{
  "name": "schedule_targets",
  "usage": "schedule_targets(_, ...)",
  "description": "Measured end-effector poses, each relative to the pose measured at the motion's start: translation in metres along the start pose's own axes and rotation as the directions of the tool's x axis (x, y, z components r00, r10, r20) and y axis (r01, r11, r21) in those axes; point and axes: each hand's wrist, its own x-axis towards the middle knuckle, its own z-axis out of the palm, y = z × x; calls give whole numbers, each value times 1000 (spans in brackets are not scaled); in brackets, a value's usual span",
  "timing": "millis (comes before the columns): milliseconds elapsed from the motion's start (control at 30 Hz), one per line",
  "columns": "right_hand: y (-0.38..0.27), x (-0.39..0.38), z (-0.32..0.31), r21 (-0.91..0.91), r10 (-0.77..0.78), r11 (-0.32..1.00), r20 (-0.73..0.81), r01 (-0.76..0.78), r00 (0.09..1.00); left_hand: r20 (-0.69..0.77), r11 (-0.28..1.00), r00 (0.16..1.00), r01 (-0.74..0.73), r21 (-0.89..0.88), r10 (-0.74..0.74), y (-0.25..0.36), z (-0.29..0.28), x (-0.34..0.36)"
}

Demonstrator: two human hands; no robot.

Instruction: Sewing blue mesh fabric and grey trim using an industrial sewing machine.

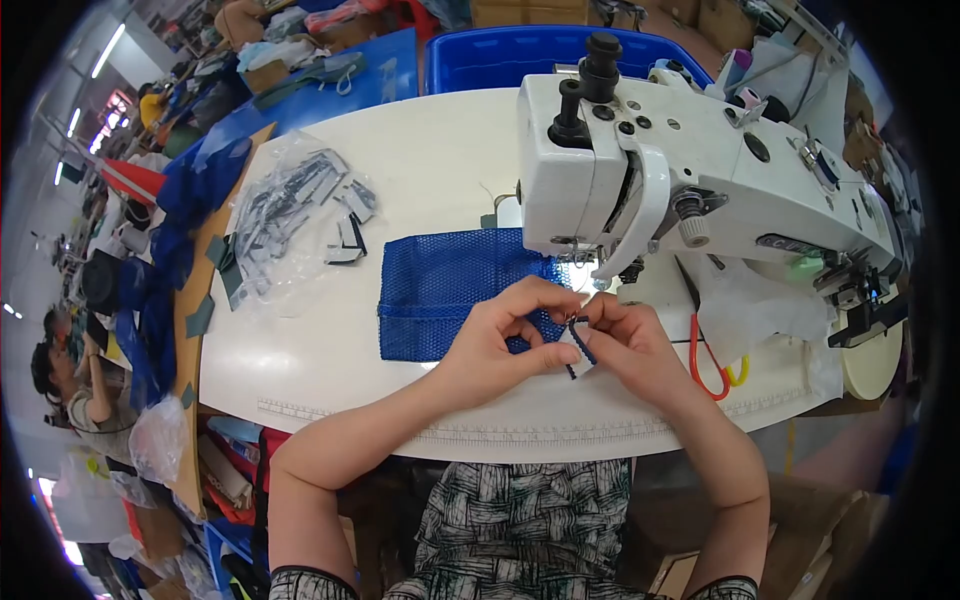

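Note:
Between my two hands is a small grey fabric tab with dark blue edging [583, 352], in front of the sewing machine's needle area. My left hand [510, 335] pinches it from the left, thumb toward its lower part. From the other side, my right hand [632, 345] grips it with thumb and fingers. A blue mesh fabric piece [440, 290] lies flat on the table beneath and left of my left hand, its right end near the needle. The white sewing machine [590, 190] stands just beyond both hands.
Scissors with red and yellow handles [708, 365] lie right of my right hand. A clear plastic bag [265, 215] with several grey tabs rests on the white table [300, 370] at left. A printed ruler strip [520, 438] follows its front edge. Behind stands a blue bin [480, 50].

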Motion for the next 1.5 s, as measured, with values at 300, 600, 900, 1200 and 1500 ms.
schedule_targets(300,7,-3,8,-224,-298,936,-100,270,949,-40,915,998,-21,403,40,6,1,-1)
schedule_targets(600,10,-4,10,-310,-311,916,-149,254,939,-48,985,991,131,110,-126,-2,-2,-2)
schedule_targets(900,-1,-6,8,-361,-309,898,-111,251,945,-82,985,981,174,-5,-173,-5,-5,-1)
schedule_targets(1200,3,-5,9,-434,-325,876,-204,212,923,-94,986,982,160,-43,-164,-4,-3,-2)
schedule_targets(1500,-23,-6,-34,-202,-64,979,-382,-15,922,83,617,985,-162,770,154,9,-2,8)
